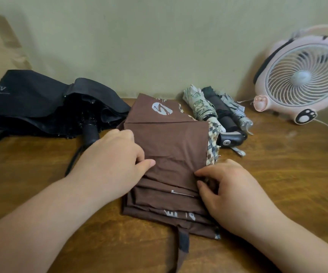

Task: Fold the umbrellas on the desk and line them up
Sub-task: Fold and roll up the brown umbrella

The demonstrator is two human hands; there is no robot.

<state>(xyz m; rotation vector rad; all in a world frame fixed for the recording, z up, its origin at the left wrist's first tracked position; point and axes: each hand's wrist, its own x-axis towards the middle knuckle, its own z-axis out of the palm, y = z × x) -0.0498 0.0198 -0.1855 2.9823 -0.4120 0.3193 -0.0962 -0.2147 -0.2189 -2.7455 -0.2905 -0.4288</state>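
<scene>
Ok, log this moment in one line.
step: folding brown umbrella | left hand: grips left edge | right hand: pinches right pleats | black umbrella: canopy loose | three folded umbrellas: side by side

I see a brown umbrella (pixel 171 146) with plaid edging, a black umbrella (pixel 41 101), a pale green-patterned folded umbrella (pixel 198 104), and a pink-and-white fan (pixel 301 75) on the wood-grain desk (pixel 277 174).

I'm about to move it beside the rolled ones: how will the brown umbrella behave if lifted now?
Probably floppy: the brown umbrella lies in loose, unfastened pleats that the left hand and right hand hold together. Lifted, they would likely fan open. Its strap trails loose on the desk and may drag.
</scene>
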